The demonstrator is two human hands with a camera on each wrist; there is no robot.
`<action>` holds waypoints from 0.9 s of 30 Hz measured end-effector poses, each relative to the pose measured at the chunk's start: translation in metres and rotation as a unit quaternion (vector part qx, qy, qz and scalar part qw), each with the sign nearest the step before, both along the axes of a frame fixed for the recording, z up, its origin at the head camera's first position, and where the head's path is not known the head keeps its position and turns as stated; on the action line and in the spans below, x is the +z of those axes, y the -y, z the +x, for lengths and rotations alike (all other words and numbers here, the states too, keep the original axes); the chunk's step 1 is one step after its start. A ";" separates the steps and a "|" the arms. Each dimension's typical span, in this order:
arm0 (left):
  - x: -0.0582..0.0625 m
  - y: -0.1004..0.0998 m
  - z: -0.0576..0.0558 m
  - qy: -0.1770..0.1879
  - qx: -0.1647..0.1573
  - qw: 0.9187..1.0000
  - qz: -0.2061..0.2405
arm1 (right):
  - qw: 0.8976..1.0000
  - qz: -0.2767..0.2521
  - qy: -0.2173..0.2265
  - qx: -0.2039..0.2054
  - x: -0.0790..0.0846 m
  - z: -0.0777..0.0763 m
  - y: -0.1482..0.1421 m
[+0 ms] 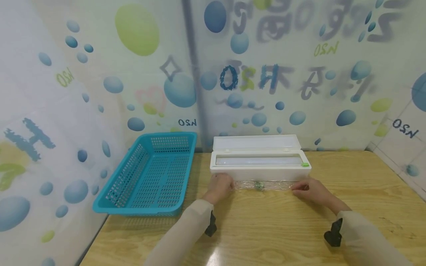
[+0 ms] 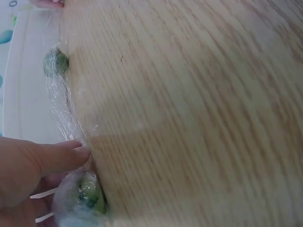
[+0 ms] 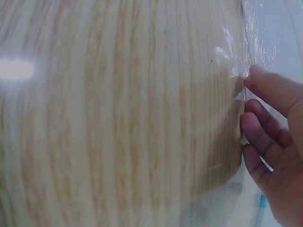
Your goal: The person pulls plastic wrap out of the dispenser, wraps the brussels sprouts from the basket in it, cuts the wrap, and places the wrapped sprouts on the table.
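A sheet of clear cling film point(image 1: 244, 185) stretches between both hands along the front of a white cling film dispenser point(image 1: 259, 174). Wrapped in it, midway between the hands, is a small green lump point(image 1: 259, 186) that looks like a broccoli floret. My left hand point(image 1: 219, 184) pinches the film between thumb and fingers; just under its fingers, the left wrist view shows a second wrapped green piece point(image 2: 90, 195). At the film's other end, my right hand point(image 1: 311, 189) pinches the edge with thumb and forefinger, the other fingers curled point(image 3: 258, 132).
The dispenser's lid point(image 1: 256, 142) stands raised at the back, with a film roll point(image 1: 259, 161) under its window and a green slider point(image 1: 305, 164) at the right. Left of it is a blue plastic basket point(image 1: 145, 210) on the wooden table point(image 1: 266, 229). A patterned curtain point(image 1: 166, 118) hangs behind.
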State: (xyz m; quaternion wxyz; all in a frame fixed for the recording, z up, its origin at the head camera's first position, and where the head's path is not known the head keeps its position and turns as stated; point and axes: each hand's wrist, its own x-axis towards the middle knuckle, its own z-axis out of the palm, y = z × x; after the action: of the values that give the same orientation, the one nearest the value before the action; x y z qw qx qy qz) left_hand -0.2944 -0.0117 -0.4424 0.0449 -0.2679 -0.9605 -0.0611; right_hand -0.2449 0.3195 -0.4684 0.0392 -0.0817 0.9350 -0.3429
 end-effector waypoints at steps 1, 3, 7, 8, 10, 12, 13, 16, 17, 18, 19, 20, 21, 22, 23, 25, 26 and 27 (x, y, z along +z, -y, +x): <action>0.000 0.000 0.000 -0.001 -0.001 1.000 -0.003 | 1.000 0.000 0.001 0.000 0.000 0.000 0.000; 0.001 -0.001 0.000 -0.007 -0.006 1.000 -0.009 | 1.000 0.001 0.000 -0.006 0.000 0.001 0.000; 0.003 -0.004 0.001 -0.057 -0.034 0.998 -0.014 | 1.000 0.005 -0.024 -0.016 0.004 -0.001 0.005; 0.005 -0.006 0.002 -0.071 -0.042 0.997 -0.008 | 0.999 0.007 -0.034 -0.017 0.006 -0.002 0.008; 0.008 -0.012 0.004 -0.080 -0.053 0.995 0.018 | 0.998 0.002 -0.062 -0.011 0.011 -0.005 0.017; 0.013 -0.019 0.008 -0.058 -0.060 0.994 0.071 | 0.996 -0.004 -0.086 0.000 0.015 -0.007 0.029; 0.014 -0.023 0.010 -0.038 -0.062 0.992 0.098 | 0.996 -0.011 -0.093 0.007 0.017 -0.009 0.035; 0.013 -0.034 0.014 0.048 -0.051 0.978 0.196 | 0.993 -0.029 -0.109 0.028 0.017 -0.014 0.054; 0.011 -0.037 0.014 0.065 -0.048 0.972 0.219 | 0.993 -0.031 -0.109 0.030 0.015 -0.016 0.060; 0.008 -0.040 0.015 0.086 -0.040 0.966 0.241 | 0.993 -0.035 -0.109 0.035 0.013 -0.017 0.065; 0.004 -0.043 0.014 0.096 -0.036 0.961 0.256 | 0.992 -0.037 -0.112 0.039 0.011 -0.019 0.069; 0.001 -0.046 0.014 0.099 -0.033 0.958 0.267 | 0.992 -0.035 -0.116 0.039 0.009 -0.020 0.073; -0.003 -0.048 0.014 0.100 -0.028 0.957 0.270 | 0.991 -0.034 -0.121 0.039 0.007 -0.021 0.077; -0.006 -0.050 0.014 0.097 -0.025 0.958 0.270 | 0.991 -0.036 -0.126 0.038 0.005 -0.022 0.080; -0.008 -0.052 0.014 0.093 -0.022 0.958 0.269 | 0.990 -0.037 -0.128 0.035 0.004 -0.022 0.083; -0.012 -0.056 0.014 0.087 -0.017 0.959 0.270 | 0.990 -0.037 -0.132 0.032 0.001 -0.022 0.087; -0.013 -0.058 0.015 0.085 -0.014 0.959 0.271 | 0.990 -0.038 -0.131 0.030 0.001 -0.022 0.089; -0.014 -0.059 0.015 0.088 -0.011 0.958 0.272 | 0.990 -0.039 -0.129 0.028 0.000 -0.021 0.091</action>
State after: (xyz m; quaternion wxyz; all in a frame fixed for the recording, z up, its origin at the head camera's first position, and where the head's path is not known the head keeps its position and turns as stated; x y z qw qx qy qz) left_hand -0.2793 0.0473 -0.4564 0.0306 -0.2494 -0.9049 -0.3436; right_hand -0.2662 0.2288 -0.4682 -0.0753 -0.1533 0.9154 -0.3644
